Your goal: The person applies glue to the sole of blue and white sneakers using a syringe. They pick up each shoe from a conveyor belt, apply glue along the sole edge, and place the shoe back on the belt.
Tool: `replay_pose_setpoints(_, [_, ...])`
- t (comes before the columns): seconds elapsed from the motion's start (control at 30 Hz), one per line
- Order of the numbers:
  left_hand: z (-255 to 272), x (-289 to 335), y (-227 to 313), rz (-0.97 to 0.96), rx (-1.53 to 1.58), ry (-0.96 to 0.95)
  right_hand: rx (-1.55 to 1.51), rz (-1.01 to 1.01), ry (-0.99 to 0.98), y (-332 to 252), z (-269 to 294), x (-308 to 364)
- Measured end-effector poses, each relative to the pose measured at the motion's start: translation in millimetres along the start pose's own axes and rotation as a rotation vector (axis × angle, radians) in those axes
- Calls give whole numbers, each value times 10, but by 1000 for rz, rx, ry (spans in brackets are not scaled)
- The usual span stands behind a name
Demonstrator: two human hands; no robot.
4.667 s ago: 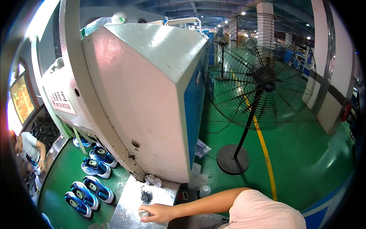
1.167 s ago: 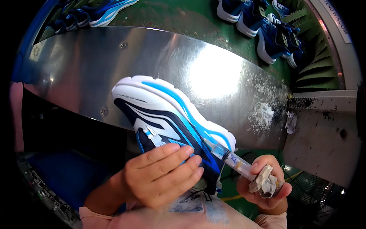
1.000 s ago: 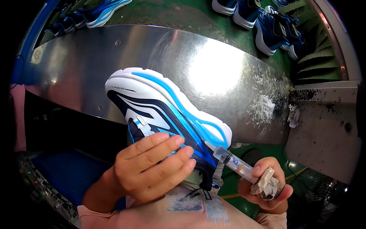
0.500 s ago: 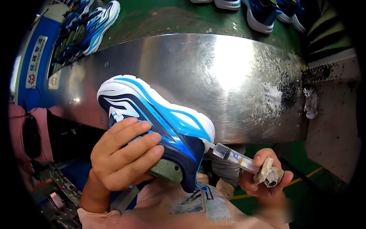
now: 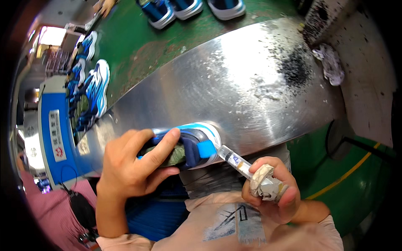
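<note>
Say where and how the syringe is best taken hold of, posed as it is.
The syringe is probably best held by the crumpled off-white wad around its back end, from the picture's lower right, as the right grip does. The wad is bulkier than the slim barrel, and the front end points up-left at the heel of the shoe, leaving little room there.
</note>
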State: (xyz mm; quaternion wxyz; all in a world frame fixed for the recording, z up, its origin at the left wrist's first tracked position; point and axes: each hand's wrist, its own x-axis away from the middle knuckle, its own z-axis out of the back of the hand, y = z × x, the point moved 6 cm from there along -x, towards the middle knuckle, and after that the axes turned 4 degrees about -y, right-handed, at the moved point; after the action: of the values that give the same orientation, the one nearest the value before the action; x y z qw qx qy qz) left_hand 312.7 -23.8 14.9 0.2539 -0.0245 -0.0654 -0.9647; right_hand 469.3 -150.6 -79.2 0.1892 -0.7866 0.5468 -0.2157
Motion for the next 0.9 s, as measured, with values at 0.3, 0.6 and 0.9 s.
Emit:
replay_pose_setpoints(0.3, [-14,-60,315,376,32,65,90,129,20,-14,-83,118])
replay_pose_setpoints(0.6, [8,-141,379,595,71,109,253,192,160,48,-380,137])
replay_pose_setpoints(0.9, [46,-138,259,603,145,184,483,311,31,430,-499,323])
